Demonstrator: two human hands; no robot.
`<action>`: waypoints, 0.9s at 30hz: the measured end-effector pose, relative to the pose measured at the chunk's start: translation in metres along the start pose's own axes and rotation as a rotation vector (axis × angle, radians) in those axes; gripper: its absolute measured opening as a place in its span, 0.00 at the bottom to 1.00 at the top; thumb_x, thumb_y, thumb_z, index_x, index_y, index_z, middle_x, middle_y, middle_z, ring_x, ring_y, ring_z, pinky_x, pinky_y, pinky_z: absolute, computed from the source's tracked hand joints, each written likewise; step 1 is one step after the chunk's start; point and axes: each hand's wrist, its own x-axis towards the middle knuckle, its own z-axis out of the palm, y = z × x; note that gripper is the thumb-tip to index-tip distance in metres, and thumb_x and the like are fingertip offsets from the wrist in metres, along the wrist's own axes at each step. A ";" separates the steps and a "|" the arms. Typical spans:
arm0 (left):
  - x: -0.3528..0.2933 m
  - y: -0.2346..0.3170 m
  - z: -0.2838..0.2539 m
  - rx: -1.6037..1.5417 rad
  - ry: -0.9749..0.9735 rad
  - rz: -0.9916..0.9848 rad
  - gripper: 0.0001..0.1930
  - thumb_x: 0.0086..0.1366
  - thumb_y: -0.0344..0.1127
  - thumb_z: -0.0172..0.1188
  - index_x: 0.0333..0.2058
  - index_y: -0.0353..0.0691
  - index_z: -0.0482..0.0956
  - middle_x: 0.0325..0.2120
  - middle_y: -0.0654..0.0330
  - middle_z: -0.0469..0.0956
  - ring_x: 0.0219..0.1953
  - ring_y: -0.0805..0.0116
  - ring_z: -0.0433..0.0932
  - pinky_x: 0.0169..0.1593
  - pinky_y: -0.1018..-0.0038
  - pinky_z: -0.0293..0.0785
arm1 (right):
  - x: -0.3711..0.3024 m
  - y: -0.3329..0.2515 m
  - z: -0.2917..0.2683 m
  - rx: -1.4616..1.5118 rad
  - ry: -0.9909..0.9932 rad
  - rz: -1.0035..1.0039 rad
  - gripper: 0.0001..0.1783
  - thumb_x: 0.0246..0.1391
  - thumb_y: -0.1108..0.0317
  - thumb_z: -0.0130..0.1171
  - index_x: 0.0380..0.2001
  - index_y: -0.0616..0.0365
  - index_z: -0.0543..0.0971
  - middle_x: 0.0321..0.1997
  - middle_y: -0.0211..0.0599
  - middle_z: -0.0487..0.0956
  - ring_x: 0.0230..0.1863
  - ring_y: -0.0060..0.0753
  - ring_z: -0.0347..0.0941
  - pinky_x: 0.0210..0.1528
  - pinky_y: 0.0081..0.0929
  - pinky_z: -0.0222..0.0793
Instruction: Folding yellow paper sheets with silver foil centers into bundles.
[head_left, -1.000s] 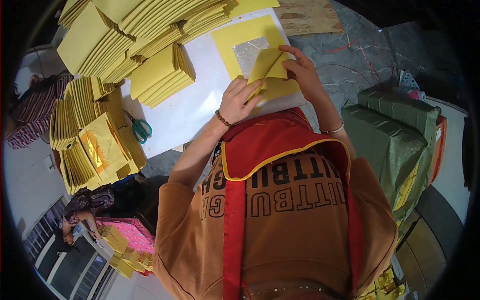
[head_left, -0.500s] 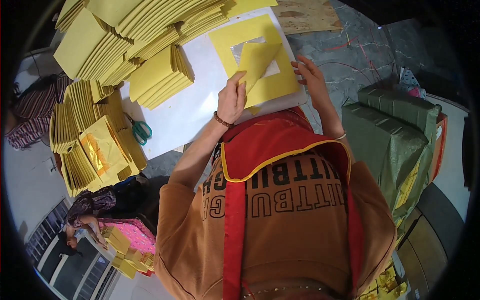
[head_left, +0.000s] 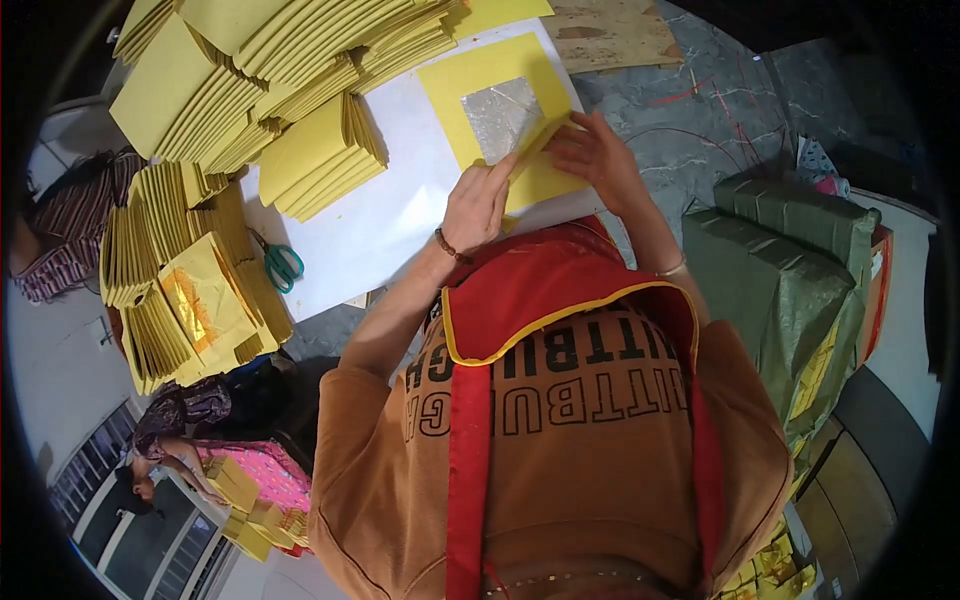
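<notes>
A yellow paper sheet (head_left: pixel 450 75) with a silver foil square (head_left: pixel 497 110) in its middle lies on the white tabletop in front of me. Its near right part is lifted into a narrow raised flap. My left hand (head_left: pixel 478 203) pinches the flap's lower end with closed fingers and thumb. At the flap's upper right end my right hand (head_left: pixel 603 168) has its fingers on the paper edge, the other fingers lying close along the flap. Part of the foil is covered by the flap and the fingers.
Stacks of folded yellow paper (head_left: pixel 320 155) fill the table's left and far sides. Green-handled scissors (head_left: pixel 283 267) lie near the left edge. Large green wrapped packages (head_left: pixel 770 270) stand at right. A wooden board (head_left: pixel 610 35) lies beyond the table. Another person (head_left: pixel 165 440) works at lower left.
My right hand has moved left onto the paper, where it was apart before. The lifted flap has swung toward the right and nearer me, uncovering more of the foil square.
</notes>
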 end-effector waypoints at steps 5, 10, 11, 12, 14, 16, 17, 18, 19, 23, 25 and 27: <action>0.007 0.006 -0.004 -0.028 -0.038 0.078 0.20 0.57 0.27 0.51 0.50 0.33 0.65 0.35 0.50 0.73 0.32 0.53 0.70 0.38 0.66 0.68 | 0.035 -0.001 -0.004 0.144 -0.282 0.103 0.26 0.58 0.50 0.44 0.51 0.58 0.65 0.44 0.32 0.72 0.40 0.26 0.70 0.40 0.23 0.69; 0.003 -0.005 0.002 -0.252 -0.044 -0.197 0.20 0.62 0.32 0.50 0.52 0.35 0.63 0.35 0.56 0.74 0.33 0.64 0.72 0.38 0.74 0.68 | 0.026 -0.007 0.017 -0.106 -0.222 0.053 0.22 0.56 0.62 0.47 0.52 0.59 0.65 0.43 0.33 0.72 0.40 0.24 0.70 0.40 0.21 0.68; 0.006 -0.003 0.002 -0.251 -0.039 -0.198 0.20 0.62 0.32 0.50 0.52 0.35 0.63 0.35 0.56 0.74 0.33 0.64 0.72 0.38 0.74 0.68 | 0.024 -0.008 0.019 -0.107 -0.210 0.027 0.24 0.54 0.66 0.47 0.54 0.60 0.63 0.45 0.34 0.72 0.41 0.25 0.70 0.40 0.21 0.68; 0.010 -0.003 0.001 -0.344 -0.025 -0.335 0.19 0.62 0.32 0.50 0.52 0.36 0.64 0.33 0.57 0.74 0.34 0.67 0.72 0.37 0.74 0.69 | 0.022 -0.009 0.021 -0.108 -0.197 0.000 0.27 0.52 0.69 0.48 0.56 0.60 0.60 0.47 0.36 0.71 0.41 0.25 0.70 0.40 0.21 0.68; 0.021 -0.005 0.001 -0.437 -0.005 -0.471 0.19 0.62 0.33 0.51 0.51 0.37 0.64 0.32 0.57 0.75 0.36 0.70 0.73 0.36 0.75 0.70 | 0.016 -0.005 0.031 -0.203 -0.188 -0.037 0.30 0.49 0.71 0.47 0.58 0.60 0.57 0.51 0.39 0.68 0.47 0.28 0.67 0.45 0.23 0.66; 0.033 -0.012 0.001 -0.726 0.031 -0.601 0.19 0.63 0.35 0.50 0.51 0.36 0.64 0.30 0.61 0.73 0.33 0.75 0.73 0.33 0.79 0.70 | 0.010 0.005 0.040 -0.298 -0.179 -0.075 0.34 0.47 0.73 0.47 0.60 0.61 0.54 0.56 0.42 0.65 0.52 0.31 0.65 0.51 0.25 0.63; 0.040 -0.007 -0.001 -0.726 0.033 -0.600 0.19 0.63 0.35 0.50 0.51 0.36 0.64 0.30 0.61 0.73 0.33 0.75 0.73 0.33 0.79 0.70 | 0.009 0.016 0.042 -0.350 -0.215 -0.208 0.36 0.46 0.74 0.47 0.61 0.61 0.52 0.59 0.45 0.59 0.58 0.35 0.57 0.56 0.26 0.55; 0.052 0.002 -0.002 -0.896 0.081 -0.662 0.19 0.64 0.36 0.49 0.51 0.36 0.64 0.29 0.63 0.72 0.33 0.76 0.72 0.32 0.80 0.69 | 0.010 0.027 0.043 -0.401 -0.244 -0.345 0.38 0.44 0.75 0.47 0.61 0.62 0.49 0.63 0.48 0.53 0.64 0.38 0.49 0.62 0.28 0.48; 0.061 0.008 -0.003 -1.068 0.127 -0.724 0.19 0.64 0.37 0.49 0.51 0.36 0.64 0.29 0.65 0.71 0.32 0.78 0.72 0.32 0.81 0.69 | 0.013 0.039 0.041 -0.401 -0.239 -0.350 0.38 0.44 0.75 0.47 0.61 0.62 0.49 0.63 0.48 0.53 0.64 0.38 0.49 0.62 0.28 0.48; 0.064 -0.004 0.003 -0.939 0.003 -0.782 0.15 0.64 0.36 0.49 0.47 0.36 0.68 0.28 0.65 0.70 0.30 0.80 0.69 0.30 0.83 0.68 | 0.007 0.051 0.049 -0.460 -0.321 -0.392 0.44 0.41 0.78 0.47 0.63 0.59 0.41 0.65 0.40 0.47 0.67 0.35 0.41 0.64 0.25 0.40; 0.059 -0.011 0.010 -0.990 0.091 -0.735 0.14 0.63 0.36 0.49 0.45 0.36 0.69 0.27 0.66 0.71 0.28 0.82 0.68 0.28 0.84 0.66 | 0.001 0.049 0.051 -0.655 -0.243 -0.391 0.43 0.46 0.70 0.51 0.62 0.63 0.42 0.65 0.51 0.44 0.68 0.43 0.37 0.65 0.31 0.36; 0.055 -0.016 0.013 -1.043 0.175 -0.689 0.13 0.63 0.36 0.50 0.43 0.36 0.71 0.27 0.66 0.71 0.25 0.83 0.68 0.26 0.85 0.64 | -0.005 0.029 0.057 -0.418 -0.227 -0.258 0.41 0.49 0.66 0.50 0.62 0.63 0.42 0.65 0.50 0.46 0.66 0.42 0.41 0.64 0.30 0.39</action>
